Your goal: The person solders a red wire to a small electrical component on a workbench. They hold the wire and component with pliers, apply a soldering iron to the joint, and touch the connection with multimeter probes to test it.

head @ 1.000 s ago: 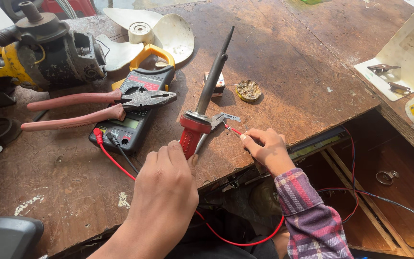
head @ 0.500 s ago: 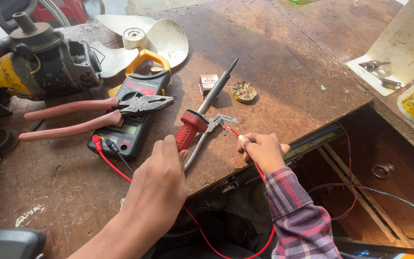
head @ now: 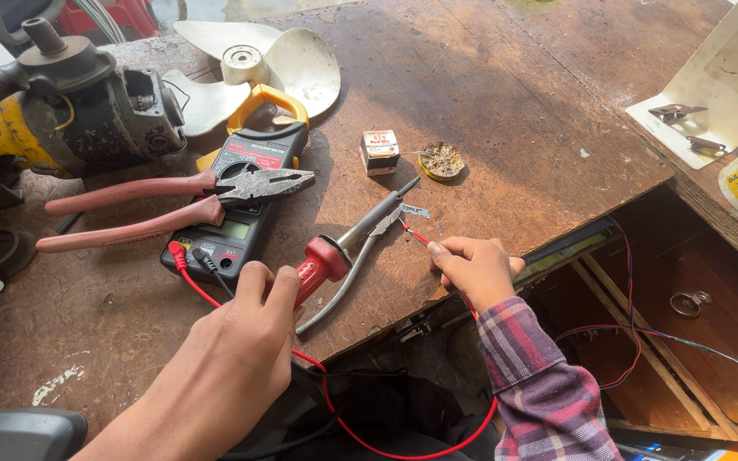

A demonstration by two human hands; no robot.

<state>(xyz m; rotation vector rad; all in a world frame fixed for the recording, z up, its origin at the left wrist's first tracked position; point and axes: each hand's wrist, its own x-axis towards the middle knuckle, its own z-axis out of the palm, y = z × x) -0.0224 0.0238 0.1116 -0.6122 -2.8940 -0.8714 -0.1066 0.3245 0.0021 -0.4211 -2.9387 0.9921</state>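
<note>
Worn brown wooden workbench [head: 506,102], scuffed, with an open cavity at lower right. On it: power tool [head: 70,111] upper left, white fan blade [head: 301,68], clamp meter [head: 241,205] under pink-handled pliers [head: 172,201], red-handled soldering iron [head: 343,248], small box [head: 379,151], round tin [head: 442,160].

the table [head: 506,111] is made of rough, matt brown wood. the iron [head: 348,248] is given a glossy red plastic handle and a dull metal shaft. the pliers [head: 172,201] are made of grey metal, with pink rubbery grips. smooth black plastic is seen on the meter [head: 241,226]. the sleeve [head: 540,384] is checked cloth.
</note>
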